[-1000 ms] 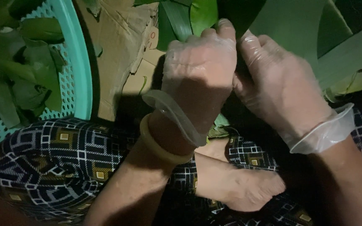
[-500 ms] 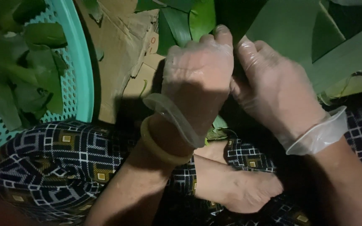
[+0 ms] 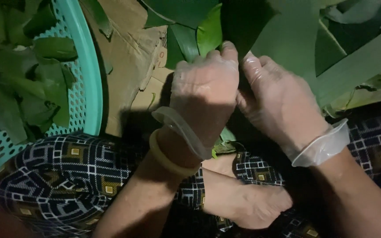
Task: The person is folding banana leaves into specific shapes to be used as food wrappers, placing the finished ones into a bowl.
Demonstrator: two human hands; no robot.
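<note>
My left hand point(image 3: 203, 94) and my right hand point(image 3: 278, 103) both wear clear plastic gloves and press side by side, fingers curled down around a dark green leaf point(image 3: 243, 17) that rises between them. What lies under the palms is hidden. A yellowish bangle point(image 3: 166, 154) circles my left wrist. More broad green leaves point(image 3: 314, 44) spread out just beyond the right hand.
A teal perforated plastic basket point(image 3: 89, 88) full of green leaves stands at the left. Brown cardboard point(image 3: 128, 48) covers the floor beside it. My crossed legs in dark patterned trousers point(image 3: 67, 180) and a bare foot point(image 3: 248, 205) fill the foreground.
Both hands have shifted slightly up and to the right together, still gripping the leaf. The view has moved a little with them.
</note>
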